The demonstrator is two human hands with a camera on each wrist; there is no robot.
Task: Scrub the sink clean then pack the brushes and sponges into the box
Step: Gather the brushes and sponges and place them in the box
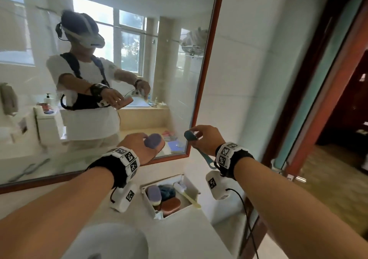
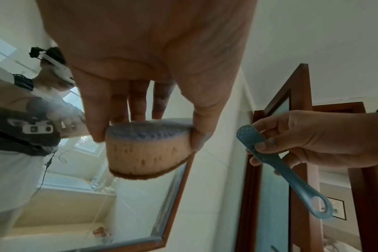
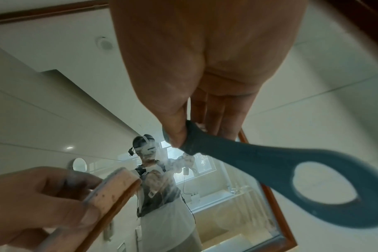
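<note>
Big mirror (image 1: 119, 59) fills the upper left of the frame, box (image 1: 194, 188) sits lower centre on the counter, already holding sponges and a yellow brush (image 1: 189, 196). Left hand (image 1: 142, 147) pinches a purple-topped sponge (image 1: 153, 140) by its edges, right hand (image 1: 207, 139) pinches the blue brush (image 1: 199, 149) near its head, probably picked for scrubbing. Bristles are hidden, and the sink (image 1: 111, 242) is cut off at the bottom.

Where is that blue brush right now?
In the head view the blue brush is in the air, pinched in the right hand, in front of the mirror's lower right corner and above the open white box.
</note>
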